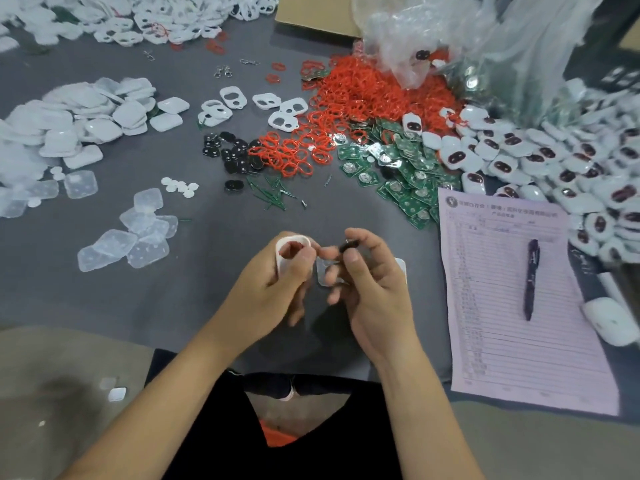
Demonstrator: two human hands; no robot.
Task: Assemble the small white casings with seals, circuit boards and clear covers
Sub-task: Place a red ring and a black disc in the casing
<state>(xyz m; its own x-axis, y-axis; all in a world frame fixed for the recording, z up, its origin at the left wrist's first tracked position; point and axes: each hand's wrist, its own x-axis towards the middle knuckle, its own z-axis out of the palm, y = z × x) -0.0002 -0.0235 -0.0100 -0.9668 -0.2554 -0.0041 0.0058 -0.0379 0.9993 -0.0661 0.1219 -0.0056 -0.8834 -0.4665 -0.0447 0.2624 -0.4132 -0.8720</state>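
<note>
My left hand grips a small white casing near the table's front edge, its hollow side facing up. My right hand pinches a small black piece just right of the casing. A clear cover lies on the table between my hands, partly hidden by my fingers. Red seals are heaped at the middle back. Green circuit boards spread out to their right. More black pieces lie at the centre, and empty white casings lie behind them.
Clear covers and white back shells lie at the left. Finished white units are piled at the right under a plastic bag. A pink form with a pen lies at the right front.
</note>
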